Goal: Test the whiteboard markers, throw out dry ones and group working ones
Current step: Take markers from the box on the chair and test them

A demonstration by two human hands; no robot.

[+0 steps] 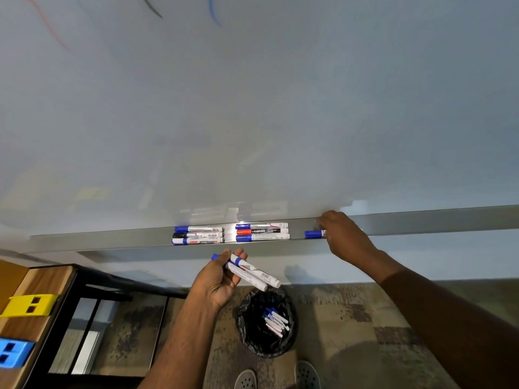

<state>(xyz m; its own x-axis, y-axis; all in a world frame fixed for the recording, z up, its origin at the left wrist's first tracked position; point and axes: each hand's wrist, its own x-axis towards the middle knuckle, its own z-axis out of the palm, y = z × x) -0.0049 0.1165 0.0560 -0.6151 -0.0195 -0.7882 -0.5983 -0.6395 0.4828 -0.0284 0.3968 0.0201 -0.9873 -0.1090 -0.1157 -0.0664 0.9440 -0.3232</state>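
My left hand [222,279] holds two blue-capped markers [251,272] below the whiteboard's metal tray [112,240]. On the tray lie a group of three markers [198,235] and beside it another group of three [262,232], one with a red cap. Further right on the tray, my right hand [341,237] reaches down onto a single blue-capped marker [314,234]; its fingers cover the barrel, and the grip cannot be seen. Red, black and blue test strokes [214,9] mark the top of the whiteboard [252,108].
A black-lined bin [266,322] with several discarded markers stands on the floor under my left hand. A wooden table [31,321] at the left carries a yellow block [31,304] and a blue block [14,352]. My shoes [306,374] show at the bottom.
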